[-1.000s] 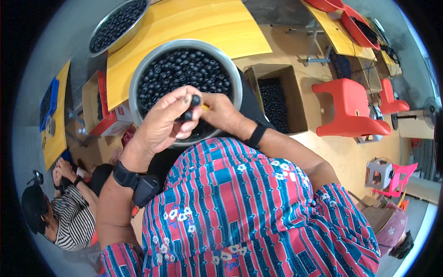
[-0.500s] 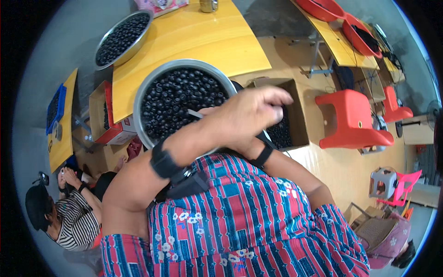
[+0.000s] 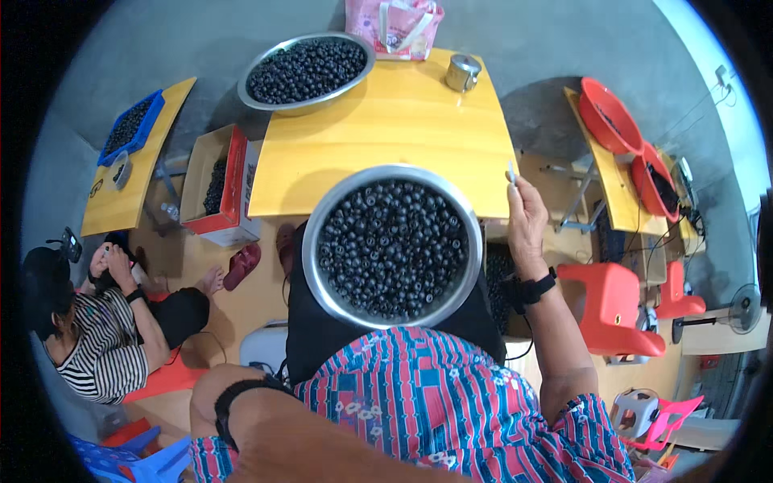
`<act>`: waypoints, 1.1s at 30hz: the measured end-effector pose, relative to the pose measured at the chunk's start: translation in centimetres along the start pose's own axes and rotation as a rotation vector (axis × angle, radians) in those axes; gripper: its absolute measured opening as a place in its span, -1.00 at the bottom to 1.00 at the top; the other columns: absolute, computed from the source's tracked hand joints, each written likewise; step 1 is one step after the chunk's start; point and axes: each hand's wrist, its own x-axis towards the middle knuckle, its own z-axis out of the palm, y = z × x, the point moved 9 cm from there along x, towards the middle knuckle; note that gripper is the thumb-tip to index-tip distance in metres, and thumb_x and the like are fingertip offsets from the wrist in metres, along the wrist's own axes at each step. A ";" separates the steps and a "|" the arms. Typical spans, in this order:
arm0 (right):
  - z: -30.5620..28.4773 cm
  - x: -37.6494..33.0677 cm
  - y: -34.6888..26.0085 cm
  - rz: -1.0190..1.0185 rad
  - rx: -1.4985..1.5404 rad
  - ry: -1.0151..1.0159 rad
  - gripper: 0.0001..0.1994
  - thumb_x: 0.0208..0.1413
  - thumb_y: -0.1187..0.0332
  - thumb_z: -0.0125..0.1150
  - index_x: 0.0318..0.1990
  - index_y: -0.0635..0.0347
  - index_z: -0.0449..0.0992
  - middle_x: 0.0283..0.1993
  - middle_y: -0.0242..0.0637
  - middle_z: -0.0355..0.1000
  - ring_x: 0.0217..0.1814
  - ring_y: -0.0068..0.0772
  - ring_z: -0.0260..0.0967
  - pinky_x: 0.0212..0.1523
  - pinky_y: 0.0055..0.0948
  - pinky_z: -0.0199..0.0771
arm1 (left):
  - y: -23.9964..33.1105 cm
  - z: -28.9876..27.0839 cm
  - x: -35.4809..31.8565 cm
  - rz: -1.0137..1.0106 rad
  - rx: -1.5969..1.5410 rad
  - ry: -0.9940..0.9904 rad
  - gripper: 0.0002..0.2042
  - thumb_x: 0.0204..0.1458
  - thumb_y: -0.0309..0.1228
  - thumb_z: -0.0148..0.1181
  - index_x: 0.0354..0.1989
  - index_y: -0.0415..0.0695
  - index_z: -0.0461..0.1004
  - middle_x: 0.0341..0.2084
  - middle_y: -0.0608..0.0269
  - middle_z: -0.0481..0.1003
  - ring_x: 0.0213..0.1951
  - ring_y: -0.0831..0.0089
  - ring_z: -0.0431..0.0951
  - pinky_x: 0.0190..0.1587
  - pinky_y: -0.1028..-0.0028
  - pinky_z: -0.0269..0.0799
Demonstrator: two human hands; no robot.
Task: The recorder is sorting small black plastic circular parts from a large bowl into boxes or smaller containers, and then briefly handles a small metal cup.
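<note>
In front of me a round metal bowl [image 3: 476,249], in line with my lap, is filled with small black round pieces [image 3: 394,249], some showing ring-like marks; I cannot tell their kind. My right hand [image 3: 527,219] is raised to the right of the bowl, closed on a small flat metal blade [image 3: 511,172] that points up from its fingertips. The rest of that tool is hidden by the fingers. My left forearm [image 3: 298,431] bends back at the lower edge, and its hand is out of the picture.
Beyond the bowl stands a yellow table [image 3: 386,121] with another full metal basin [image 3: 366,66], a pink bag [image 3: 419,40] and a metal pot [image 3: 463,72]. At left are a cardboard box [image 3: 233,185] and a seated person [image 3: 113,330]. Red stools [image 3: 608,310] stand at right.
My hands were crossed over the bowl's near right side. The right hand has moved out to the right with the blade, and the left hand has left the picture. The view has shifted.
</note>
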 end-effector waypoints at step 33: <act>11.4 14.3 4.7 -0.225 -0.344 -0.272 -0.71 0.04 0.38 0.33 -0.04 0.13 0.58 -0.48 -0.30 0.39 -0.47 -0.53 0.32 -0.42 -0.47 0.36 | 5.9 -6.4 3.7 0.121 0.670 -0.080 -0.72 0.08 -0.35 0.17 -0.06 -0.19 0.52 -0.20 0.09 0.56 -0.18 0.27 0.59 -0.11 0.33 0.51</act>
